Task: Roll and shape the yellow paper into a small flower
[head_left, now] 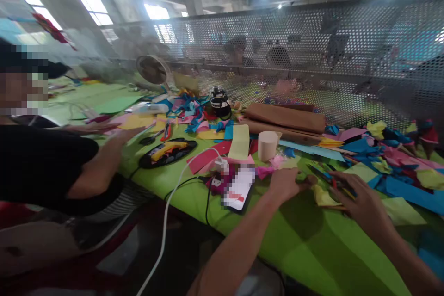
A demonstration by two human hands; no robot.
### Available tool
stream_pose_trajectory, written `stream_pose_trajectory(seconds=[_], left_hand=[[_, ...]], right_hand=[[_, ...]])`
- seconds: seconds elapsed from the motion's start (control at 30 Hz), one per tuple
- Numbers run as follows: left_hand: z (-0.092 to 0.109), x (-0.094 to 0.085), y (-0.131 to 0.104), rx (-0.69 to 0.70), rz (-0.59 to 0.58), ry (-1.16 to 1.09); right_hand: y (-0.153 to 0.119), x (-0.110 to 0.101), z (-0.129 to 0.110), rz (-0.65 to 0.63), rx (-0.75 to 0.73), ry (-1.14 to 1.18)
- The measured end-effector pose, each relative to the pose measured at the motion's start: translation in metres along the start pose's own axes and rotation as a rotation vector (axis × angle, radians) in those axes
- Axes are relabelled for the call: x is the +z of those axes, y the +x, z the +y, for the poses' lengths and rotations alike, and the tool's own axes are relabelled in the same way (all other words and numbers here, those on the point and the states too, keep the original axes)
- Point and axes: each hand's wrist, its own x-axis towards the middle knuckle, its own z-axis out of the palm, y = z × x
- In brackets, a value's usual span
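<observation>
My left hand (286, 183) is over the green table top, its fingers curled together near a crumpled yellow paper piece (325, 197). What those fingers pinch is too blurred to make out. My right hand (362, 199) is wrapped around a tool that looks like scissors (321, 173), with dark blades pointing up and left and red and yellow at the handle. The yellow paper lies between both hands, close to the right fingertips. Left of my left hand, a phone (239, 189) lies tilted on a magenta object (220, 182).
A white cup-like roll (268, 145) stands behind my left hand. Brown paper rolls (284, 118) lie along a perforated metal screen (294, 55). Coloured scraps (398, 148) pile up on the right. A white cable (169, 203) hangs over the edge. A co-worker (45, 162) sits left, beside a black tray (168, 152).
</observation>
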Motion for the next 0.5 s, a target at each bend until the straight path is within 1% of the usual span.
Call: stream_pose_trajectory(seconds=[0.07, 0.13, 0.2, 0.23, 0.3, 0.4, 0.47, 0.5], left_hand=[[0.003, -0.006, 0.0, -0.037, 0.037, 0.001], [0.006, -0.01, 0.0, -0.065, 0.082, -0.001], [0.009, -0.013, 0.0, -0.067, 0.109, -0.009], [0.01, -0.014, -0.001, -0.062, 0.113, -0.015], [0.01, -0.014, -0.001, -0.054, 0.128, -0.033], [0.008, -0.01, 0.0, -0.031, 0.173, -0.075], [0.006, -0.006, 0.001, -0.024, 0.211, -0.126], [0.006, -0.005, 0.002, -0.022, 0.235, -0.154]], right_hand=[[0.033, 0.002, -0.017, -0.033, -0.116, -0.056], [0.073, 0.01, -0.037, -0.07, -0.229, -0.105], [0.114, 0.026, -0.055, -0.101, -0.336, -0.162], [0.133, 0.037, -0.064, -0.124, -0.357, -0.199], [0.165, 0.062, -0.077, -0.213, -0.365, -0.258], [0.197, 0.099, -0.09, -0.353, -0.348, -0.337], [0.209, 0.115, -0.094, -0.403, -0.357, -0.342], [0.213, 0.12, -0.096, -0.41, -0.359, -0.336]])
